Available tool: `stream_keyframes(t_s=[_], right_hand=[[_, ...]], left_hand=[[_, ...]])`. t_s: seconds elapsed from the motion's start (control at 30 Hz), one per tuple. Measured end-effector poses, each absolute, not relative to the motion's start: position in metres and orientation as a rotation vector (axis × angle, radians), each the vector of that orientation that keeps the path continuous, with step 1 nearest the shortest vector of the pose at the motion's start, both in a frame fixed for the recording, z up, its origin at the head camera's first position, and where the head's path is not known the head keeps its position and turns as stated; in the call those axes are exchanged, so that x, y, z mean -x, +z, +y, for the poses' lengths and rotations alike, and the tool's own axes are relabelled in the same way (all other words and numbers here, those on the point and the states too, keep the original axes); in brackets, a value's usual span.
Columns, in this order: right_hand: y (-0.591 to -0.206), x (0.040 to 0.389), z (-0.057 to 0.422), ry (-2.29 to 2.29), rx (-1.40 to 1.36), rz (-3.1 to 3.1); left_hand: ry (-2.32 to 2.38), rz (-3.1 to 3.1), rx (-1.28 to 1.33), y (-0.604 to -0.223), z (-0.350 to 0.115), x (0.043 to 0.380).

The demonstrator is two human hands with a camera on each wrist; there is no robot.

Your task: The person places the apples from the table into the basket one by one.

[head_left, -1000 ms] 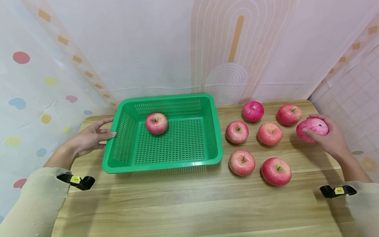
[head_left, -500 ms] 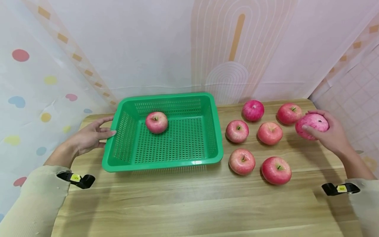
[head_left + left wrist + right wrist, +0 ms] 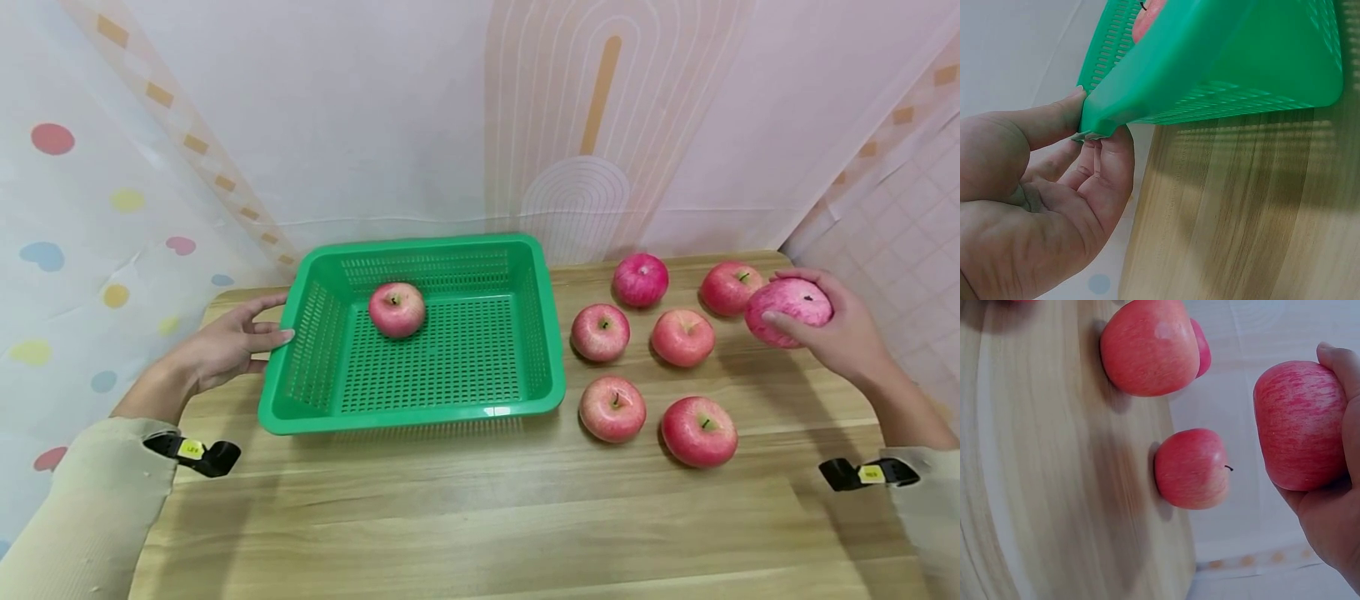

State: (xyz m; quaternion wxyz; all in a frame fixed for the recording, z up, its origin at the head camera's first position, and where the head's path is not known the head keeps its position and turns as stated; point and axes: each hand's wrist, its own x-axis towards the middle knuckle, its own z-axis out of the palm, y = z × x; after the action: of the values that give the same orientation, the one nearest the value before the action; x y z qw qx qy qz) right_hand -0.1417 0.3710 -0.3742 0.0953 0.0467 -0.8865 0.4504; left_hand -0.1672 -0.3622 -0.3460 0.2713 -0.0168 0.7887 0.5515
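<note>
A green perforated plastic basket [image 3: 412, 423] stands on the wooden table with one red apple [image 3: 397, 310] inside, toward its back left. My left hand [image 3: 228, 346] pinches the basket's left rim; in the left wrist view the thumb lies on top and the fingers [image 3: 1113, 162] curl beneath the rim. At the far right my right hand [image 3: 847, 333] grips a pinkish-red apple [image 3: 787, 310], raised off the table. The right wrist view shows that apple [image 3: 1300, 425] against the palm, with the thumb at its edge; part of the hand is cut off.
Several loose apples sit between the basket and my right hand, among them a deep pink one [image 3: 641, 281] at the back and a red one [image 3: 700, 432] in front. A patterned wall covering [image 3: 375, 125] rises directly behind the table [image 3: 450, 517].
My right hand has lifted the apple a little, away from me and slightly left. My left hand and the basket have stayed in place.
</note>
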Motion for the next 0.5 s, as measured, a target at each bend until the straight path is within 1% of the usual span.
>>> stream_keyframes(t_s=[0.27,0.5], right_hand=[[-0.365,0.143,0.362,1.378,-0.202,-2.605],[-0.361,0.148,0.358,1.356,-0.205,-2.622]], left_hand=[[1.482,2.121,0.046,-0.347,-0.363,0.167],[1.485,2.122,0.037,-0.347,-0.363,0.168]])
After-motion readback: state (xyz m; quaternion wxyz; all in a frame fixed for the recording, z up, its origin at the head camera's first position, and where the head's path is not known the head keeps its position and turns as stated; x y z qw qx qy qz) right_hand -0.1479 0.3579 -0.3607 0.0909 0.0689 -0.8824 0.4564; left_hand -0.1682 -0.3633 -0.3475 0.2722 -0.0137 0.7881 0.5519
